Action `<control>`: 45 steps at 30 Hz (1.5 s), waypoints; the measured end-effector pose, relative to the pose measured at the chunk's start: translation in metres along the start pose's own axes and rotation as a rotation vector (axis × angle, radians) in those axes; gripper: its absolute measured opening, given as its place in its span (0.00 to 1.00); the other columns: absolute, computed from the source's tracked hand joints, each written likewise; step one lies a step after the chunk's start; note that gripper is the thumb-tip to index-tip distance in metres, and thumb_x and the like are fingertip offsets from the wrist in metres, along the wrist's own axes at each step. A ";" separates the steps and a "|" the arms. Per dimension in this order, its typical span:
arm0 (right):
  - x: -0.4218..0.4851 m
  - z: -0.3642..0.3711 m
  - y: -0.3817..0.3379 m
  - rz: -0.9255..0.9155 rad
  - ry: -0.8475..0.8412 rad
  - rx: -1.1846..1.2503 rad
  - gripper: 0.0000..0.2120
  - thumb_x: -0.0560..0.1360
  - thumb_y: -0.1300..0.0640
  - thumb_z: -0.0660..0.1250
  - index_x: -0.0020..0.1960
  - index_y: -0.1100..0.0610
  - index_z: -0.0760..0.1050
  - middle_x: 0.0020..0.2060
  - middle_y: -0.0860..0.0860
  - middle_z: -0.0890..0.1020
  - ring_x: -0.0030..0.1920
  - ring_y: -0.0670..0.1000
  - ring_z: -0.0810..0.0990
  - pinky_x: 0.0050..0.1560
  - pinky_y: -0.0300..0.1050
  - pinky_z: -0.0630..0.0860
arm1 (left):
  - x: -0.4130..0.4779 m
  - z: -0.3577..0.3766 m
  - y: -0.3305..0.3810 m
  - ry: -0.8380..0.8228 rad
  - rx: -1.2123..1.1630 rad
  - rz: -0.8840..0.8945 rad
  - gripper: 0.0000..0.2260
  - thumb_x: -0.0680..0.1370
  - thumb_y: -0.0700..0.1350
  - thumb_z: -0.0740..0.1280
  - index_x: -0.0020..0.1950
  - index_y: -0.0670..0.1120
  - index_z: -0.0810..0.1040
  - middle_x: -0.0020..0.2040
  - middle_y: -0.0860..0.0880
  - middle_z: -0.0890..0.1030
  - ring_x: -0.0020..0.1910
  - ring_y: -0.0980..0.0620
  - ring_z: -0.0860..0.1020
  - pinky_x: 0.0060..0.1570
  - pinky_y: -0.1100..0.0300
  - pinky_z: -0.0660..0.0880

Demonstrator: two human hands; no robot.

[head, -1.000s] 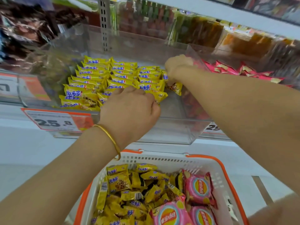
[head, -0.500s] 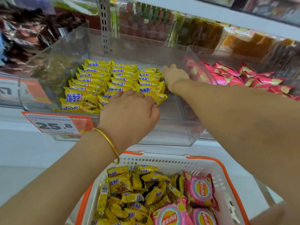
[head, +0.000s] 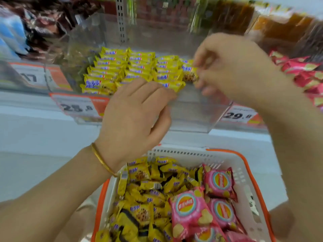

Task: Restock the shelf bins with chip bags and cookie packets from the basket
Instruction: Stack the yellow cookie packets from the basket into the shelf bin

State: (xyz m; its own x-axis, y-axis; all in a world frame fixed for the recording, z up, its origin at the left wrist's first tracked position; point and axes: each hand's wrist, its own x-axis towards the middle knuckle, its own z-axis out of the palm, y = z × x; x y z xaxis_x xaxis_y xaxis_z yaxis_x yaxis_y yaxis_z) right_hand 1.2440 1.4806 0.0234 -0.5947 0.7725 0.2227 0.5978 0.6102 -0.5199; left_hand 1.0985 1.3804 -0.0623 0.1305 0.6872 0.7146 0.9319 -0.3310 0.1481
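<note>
Cookie packet in hand: I saw one yellow cookie packet (head: pixel 189 74) pinched at its right end, at the right edge of the rows in the bin.
Right hand: My right hand (head: pixel 232 67) was curled, and its fingertips (head: pixel 198 80) were closed on that packet. The picture was blurry there.
Left hand: My left hand (head: pixel 134 114) lay flat at the near wall of the bin, fingers together and pointing right. Its fingertips touched the nearest yellow packets. I could not tell if it held anything.
Bracelet: A gold bracelet (head: pixel 102 159) sat on my left wrist.
Cookie rows: The yellow cookie packets in the bin (head: pixel 122 67) stood in neat rows, filling the left and middle part.
Clear bin: The clear bin (head: pixel 192 116) sat on the shelf, and its near right corner was bare.
Basket: The white basket (head: pixel 241 165) with an orange rim was near me, below the shelf.
Basket cookies: Loose yellow cookie packets in the basket (head: pixel 148 194) were piled on its left side.
Chip bags: Pink chip bags (head: pixel 218 182) lay on its right side, touching the yellow pile.
Red bags: More red bags on the shelf (head: pixel 304 70) were in the next bin to the right.
Price tags: A price tag (head: pixel 76 106) hung on the front of the clear bin, and another price tag (head: pixel 239 116) hung just right of it.
</note>
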 end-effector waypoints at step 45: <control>-0.097 0.098 0.072 0.657 -0.313 1.074 0.14 0.78 0.50 0.62 0.53 0.62 0.71 0.38 0.59 0.79 0.37 0.56 0.84 0.42 0.49 0.82 | -0.045 0.047 0.022 -0.653 -0.401 -0.294 0.23 0.71 0.51 0.72 0.62 0.47 0.69 0.58 0.52 0.72 0.55 0.55 0.73 0.55 0.62 0.72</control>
State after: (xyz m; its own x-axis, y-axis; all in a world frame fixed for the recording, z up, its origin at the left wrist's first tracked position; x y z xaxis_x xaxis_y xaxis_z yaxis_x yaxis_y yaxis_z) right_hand 1.2921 1.4322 -0.1166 -0.5429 0.7088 -0.4504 0.1829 -0.4237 -0.8871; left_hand 1.1295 1.3730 -0.1233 0.1858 0.9789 0.0854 0.7833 -0.2000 0.5885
